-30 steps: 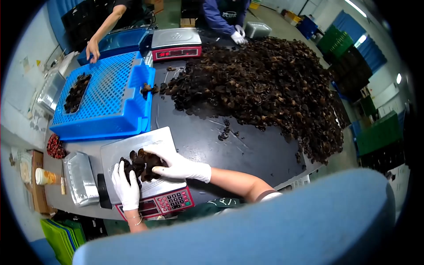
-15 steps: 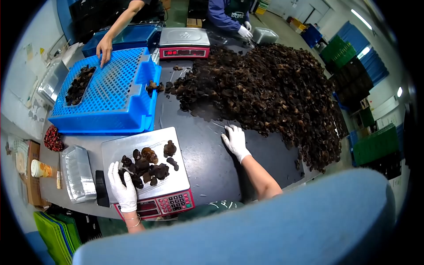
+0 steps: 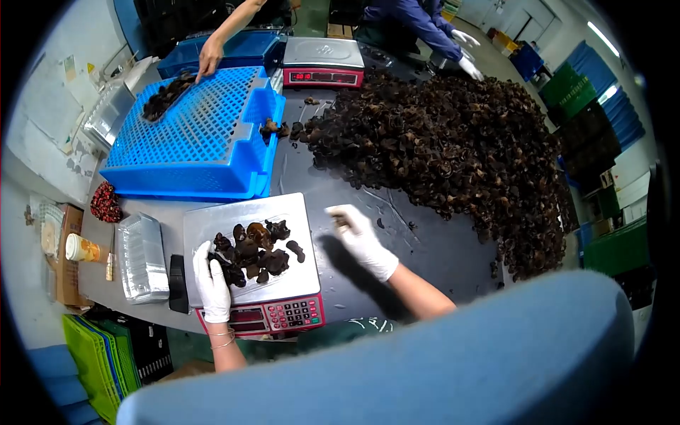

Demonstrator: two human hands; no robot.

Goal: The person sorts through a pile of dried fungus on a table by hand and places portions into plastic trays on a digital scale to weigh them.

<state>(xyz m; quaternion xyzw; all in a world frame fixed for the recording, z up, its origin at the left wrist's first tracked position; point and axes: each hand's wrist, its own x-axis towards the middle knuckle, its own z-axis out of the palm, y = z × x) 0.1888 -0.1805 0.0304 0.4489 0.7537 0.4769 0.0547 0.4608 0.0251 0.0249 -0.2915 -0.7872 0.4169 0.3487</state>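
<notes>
Dark table (image 3: 443, 258), scale (image 3: 324, 53) reading perhaps -0.010, right hand (image 3: 363, 244) pinching fungus (image 3: 341, 221), left hand (image 3: 212, 283) spread

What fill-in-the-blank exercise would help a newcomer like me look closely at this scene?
1. The person's left hand is gloved in ____.
2. Wood ear mushrooms lie on the nearer of ____ scales.
3. The latticed plastic crate is coloured ____.
4. The farther scale has digits glowing ____.

Missing words: white; two; blue; red.

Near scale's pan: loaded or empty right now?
Loaded: dark mushroom-like pieces lie spread on the near scale's pan, with the left hand at their left edge.
</notes>
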